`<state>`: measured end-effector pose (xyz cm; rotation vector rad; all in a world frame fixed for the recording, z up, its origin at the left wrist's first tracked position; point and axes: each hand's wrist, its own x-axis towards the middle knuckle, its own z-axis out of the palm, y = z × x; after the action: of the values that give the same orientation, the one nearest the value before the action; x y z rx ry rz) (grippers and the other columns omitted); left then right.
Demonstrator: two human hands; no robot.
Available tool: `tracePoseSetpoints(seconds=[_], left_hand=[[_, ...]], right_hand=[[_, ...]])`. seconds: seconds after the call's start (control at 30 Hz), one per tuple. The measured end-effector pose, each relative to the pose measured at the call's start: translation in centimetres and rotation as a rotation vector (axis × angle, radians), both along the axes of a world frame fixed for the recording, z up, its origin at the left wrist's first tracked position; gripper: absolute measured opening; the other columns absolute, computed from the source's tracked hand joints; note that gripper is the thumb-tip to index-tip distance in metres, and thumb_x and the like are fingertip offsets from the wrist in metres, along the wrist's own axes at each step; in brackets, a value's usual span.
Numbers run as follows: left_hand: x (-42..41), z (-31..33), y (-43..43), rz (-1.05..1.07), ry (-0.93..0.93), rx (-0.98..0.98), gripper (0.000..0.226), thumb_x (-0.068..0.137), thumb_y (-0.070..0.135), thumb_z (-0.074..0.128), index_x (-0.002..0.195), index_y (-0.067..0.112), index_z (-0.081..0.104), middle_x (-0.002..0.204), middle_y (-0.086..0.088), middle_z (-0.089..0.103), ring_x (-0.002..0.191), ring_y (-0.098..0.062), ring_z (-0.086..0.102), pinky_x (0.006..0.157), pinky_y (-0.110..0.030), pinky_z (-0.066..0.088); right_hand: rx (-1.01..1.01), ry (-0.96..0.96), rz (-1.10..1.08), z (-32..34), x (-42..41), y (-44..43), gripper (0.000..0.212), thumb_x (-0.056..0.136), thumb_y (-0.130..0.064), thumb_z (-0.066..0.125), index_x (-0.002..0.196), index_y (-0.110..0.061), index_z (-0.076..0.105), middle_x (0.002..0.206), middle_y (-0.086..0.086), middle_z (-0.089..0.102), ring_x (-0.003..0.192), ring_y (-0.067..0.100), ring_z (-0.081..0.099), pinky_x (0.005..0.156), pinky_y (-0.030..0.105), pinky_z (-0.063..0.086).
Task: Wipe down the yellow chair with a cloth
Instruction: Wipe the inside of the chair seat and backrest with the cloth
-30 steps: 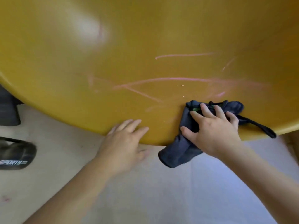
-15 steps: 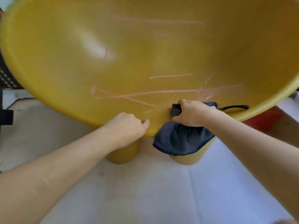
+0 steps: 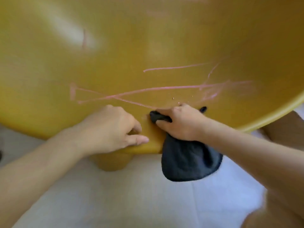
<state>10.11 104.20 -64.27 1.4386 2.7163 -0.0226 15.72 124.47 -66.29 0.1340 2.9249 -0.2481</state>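
Gripping a bunched dark blue fabric cloth (image 3: 189, 162), the right hand (image 3: 181, 124) presses it on the rim of the glossy yellow plastic chair (image 3: 148, 46) at five o'clock; the left hand (image 3: 111, 129), at its nine o'clock, clutches that rim.

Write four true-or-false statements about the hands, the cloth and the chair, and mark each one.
1. The right hand grips a dark cloth against the yellow chair. True.
2. The left hand holds a second cloth. False: it holds no cloth and rests on the chair's front edge.
3. Pink marks streak the chair. True.
4. The cloth lies wholly on the chair. False: most of it hangs below the chair's edge.
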Motion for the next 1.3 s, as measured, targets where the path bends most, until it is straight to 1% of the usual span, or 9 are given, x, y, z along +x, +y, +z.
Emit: tracePoseSetpoints(seconds=[0.1,0.23,0.43,0.63,0.8,0.9,1.03,1.13,1.3], left_hand=[[-0.4,-0.4,1.4,0.117,0.061,0.176,0.043,0.082,0.06,0.041,0.077,0.023,0.061,0.076,-0.002,0.066,0.082,-0.025,0.062,0.067,-0.033,0.048],[0.8,-2.4,1.6,0.052,0.134,0.123,0.041,0.087,0.064,0.037,0.101,0.033,0.058,0.098,0.008,0.061,0.097,-0.021,0.06,0.065,-0.029,0.042],[0.6,-2.4,1.6,0.092,0.099,0.189,0.034,0.092,0.05,0.035,0.114,0.034,0.056,0.11,0.008,0.061,0.101,-0.021,0.061,0.073,-0.029,0.048],[-0.7,-1.3,1.6,0.27,-0.032,0.229,0.003,0.087,0.022,0.043,0.085,0.022,0.041,0.092,0.002,0.059,0.097,-0.028,0.057,0.069,-0.035,0.037],[0.2,-0.7,1.1,0.301,-0.089,0.245,0.027,0.094,0.037,0.041,0.116,0.033,0.056,0.113,0.008,0.061,0.108,-0.019,0.056,0.084,-0.033,0.045],[1.3,-0.1,2.8,0.316,-0.335,0.305,0.035,0.097,0.044,0.034,0.122,0.033,0.056,0.122,0.007,0.061,0.116,-0.019,0.054,0.093,-0.033,0.043],[1.3,0.3,4.4,0.32,-0.47,0.176,0.052,0.092,0.059,0.02,0.114,0.027,0.055,0.119,-0.002,0.059,0.118,-0.025,0.05,0.095,-0.039,0.04],[0.7,-0.1,3.9,0.412,-0.492,0.108,0.05,0.088,0.061,0.03,0.12,0.031,0.054,0.116,-0.002,0.048,0.117,-0.023,0.048,0.096,-0.036,0.041],[-1.2,-0.2,3.2,0.508,-0.433,0.172,0.04,0.075,0.021,0.058,0.111,0.037,0.065,0.115,0.009,0.065,0.106,-0.016,0.06,0.088,-0.032,0.05]], right_hand=[[-0.173,-0.015,0.197,-1.0,-0.8,-4.8,0.045,0.078,-0.045,0.029,0.115,-0.041,0.054,0.114,0.0,0.067,0.111,0.033,0.053,0.095,0.052,0.044],[0.042,-0.036,-0.081,0.6,1.4,3.6,0.04,0.095,-0.047,0.039,0.134,-0.058,0.038,0.139,-0.01,0.053,0.131,0.023,0.036,0.1,0.052,0.035],[0.22,-0.072,-0.464,1.5,0.3,6.3,0.036,0.097,-0.043,0.036,0.13,-0.035,0.049,0.129,0.004,0.057,0.128,0.03,0.034,0.099,0.057,0.031],[-0.149,-0.04,0.101,-0.9,-2.2,-7.2,0.035,0.093,-0.035,0.039,0.127,-0.03,0.046,0.132,-0.007,0.046,0.119,0.03,0.035,0.087,0.05,0.031],[0.061,-0.041,-0.039,0.5,-1.0,-3.0,0.054,0.095,-0.06,0.026,0.137,-0.029,0.039,0.14,-0.002,0.046,0.124,0.029,0.036,0.096,0.048,0.034],[0.157,-0.081,-0.123,1.2,0.0,-1.4,0.064,0.094,-0.063,0.024,0.131,-0.015,0.042,0.127,0.011,0.05,0.119,0.034,0.041,0.098,0.041,0.033],[-0.526,-0.149,0.005,2.7,0.3,-1.8,0.031,0.089,-0.039,0.051,0.103,-0.012,0.061,0.088,0.003,0.059,0.085,0.02,0.055,0.075,0.032,0.043],[-0.855,-0.3,0.035,3.5,-0.1,-0.8,0.027,0.09,-0.022,0.06,0.117,-0.02,0.064,0.083,0.003,0.062,0.072,0.014,0.054,0.065,0.028,0.045],[-0.48,-0.289,0.262,3.3,-0.3,1.2,0.049,0.096,-0.035,0.053,0.143,-0.04,0.04,0.114,-0.014,0.064,0.1,0.007,0.059,0.089,0.022,0.046]])
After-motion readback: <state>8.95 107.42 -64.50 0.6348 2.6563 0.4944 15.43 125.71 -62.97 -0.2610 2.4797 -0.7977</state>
